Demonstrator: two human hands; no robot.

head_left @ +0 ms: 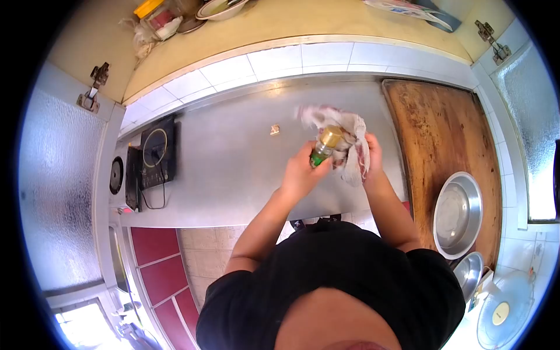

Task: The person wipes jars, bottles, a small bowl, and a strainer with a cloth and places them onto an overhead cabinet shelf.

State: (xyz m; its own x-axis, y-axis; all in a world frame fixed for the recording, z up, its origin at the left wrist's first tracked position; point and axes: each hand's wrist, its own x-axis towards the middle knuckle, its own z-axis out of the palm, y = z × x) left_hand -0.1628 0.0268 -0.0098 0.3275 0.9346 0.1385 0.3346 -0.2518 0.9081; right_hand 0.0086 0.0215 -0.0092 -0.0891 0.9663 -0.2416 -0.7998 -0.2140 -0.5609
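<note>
A small clear bottle [320,150] with a gold cap and a green label sits in the grip of my left hand [299,172]. It is tilted, cap end pointing away from me. My right hand [374,156] grasps a whitish cloth [353,160] with dark reddish patches. The cloth hangs crumpled beside and behind the bottle, and its far end is blurred. Whether cloth and bottle touch I cannot tell. On the metal counter [221,151], to the left of the bottle, lies a small brown-and-white piece [275,129] of something I cannot identify.
At the left end stands a black cooktop [157,153] with a cable. A wooden board [449,128] covers the right end, with a metal basin [458,214] on it. Nearer me are another metal bowl [468,273] and a fan [501,312]. A shelf [291,26] runs along the back.
</note>
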